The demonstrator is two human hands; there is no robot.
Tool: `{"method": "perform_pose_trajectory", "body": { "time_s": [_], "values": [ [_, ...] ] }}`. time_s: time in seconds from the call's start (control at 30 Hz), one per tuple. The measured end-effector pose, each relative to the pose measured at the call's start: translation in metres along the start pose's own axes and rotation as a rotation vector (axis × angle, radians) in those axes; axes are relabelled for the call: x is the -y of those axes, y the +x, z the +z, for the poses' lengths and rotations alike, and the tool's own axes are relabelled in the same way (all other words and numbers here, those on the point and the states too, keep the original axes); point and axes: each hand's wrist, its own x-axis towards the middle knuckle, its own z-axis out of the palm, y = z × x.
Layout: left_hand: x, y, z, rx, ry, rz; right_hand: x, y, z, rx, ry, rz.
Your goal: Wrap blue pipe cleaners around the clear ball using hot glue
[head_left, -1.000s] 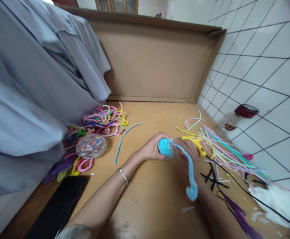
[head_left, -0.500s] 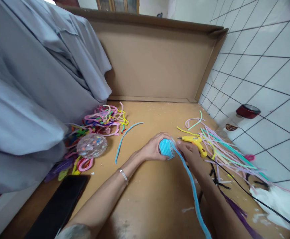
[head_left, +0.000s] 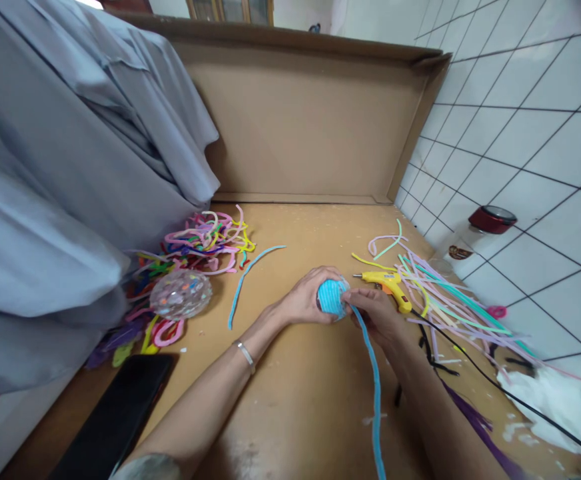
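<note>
My left hand [head_left: 315, 298] is wrapped round a small rounded object [head_left: 331, 297] covered in rows of light blue pipe cleaner, its right side clear or whitish. My right hand [head_left: 370, 308] pinches a blue pipe cleaner [head_left: 374, 373] close against that side; the long tail hangs down toward the near table edge. Just beyond the right hand lies a yellow hot glue gun [head_left: 388, 283], its nozzle pointing left. A separate short blue pipe cleaner [head_left: 240, 287] rests on the table left of my hands.
A tangle of coloured pipe cleaners [head_left: 205, 243], a clear rounded object with coloured specks [head_left: 180, 295] and a black phone [head_left: 115, 413] lie left, beside grey cloth [head_left: 85, 167]. Straight pipe cleaners [head_left: 450, 293], a red-lidded jar [head_left: 490, 220], a black cord [head_left: 490, 380] and white tissue [head_left: 550, 400] lie right. Cardboard [head_left: 300, 120] stands behind.
My right hand has moved slightly left, closer to the blue-wrapped object. The pipe cleaner's hanging tail has swung left. My left hand keeps its hold.
</note>
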Motion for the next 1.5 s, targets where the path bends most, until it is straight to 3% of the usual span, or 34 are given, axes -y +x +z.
{"method": "perform_pose_trajectory", "body": {
  "time_s": [0.63,0.8,1.0,1.1,1.17,1.23,1.33,1.4,1.5],
  "values": [
    [0.007,-0.001,-0.002,-0.016,-0.083,-0.042,0.005,-0.011,0.006,0.029,0.101,-0.01],
    [0.012,-0.003,-0.001,-0.062,-0.126,-0.074,0.0,-0.01,0.006,0.108,0.066,-0.08],
    [0.014,-0.004,-0.003,-0.065,-0.189,-0.103,-0.006,-0.004,0.005,0.12,-0.19,-0.284],
    [0.014,-0.004,-0.004,-0.055,-0.212,-0.142,-0.01,0.005,-0.005,-0.082,-0.447,-0.475],
    [0.015,-0.004,-0.006,-0.052,-0.219,-0.17,-0.011,0.011,-0.018,-0.348,-0.689,-0.602],
    [0.015,-0.004,-0.006,-0.051,-0.224,-0.191,-0.011,0.017,-0.033,-0.617,-1.055,-0.633],
    [0.015,-0.005,-0.008,-0.057,-0.234,-0.209,-0.012,0.022,-0.052,-0.829,-1.547,-0.352],
    [0.016,-0.005,-0.008,-0.057,-0.24,-0.208,-0.012,0.024,-0.059,-0.828,-1.688,-0.181],
    [0.017,-0.005,-0.008,-0.057,-0.242,-0.205,-0.014,0.025,-0.063,-0.773,-1.746,-0.083]
  ]
}}
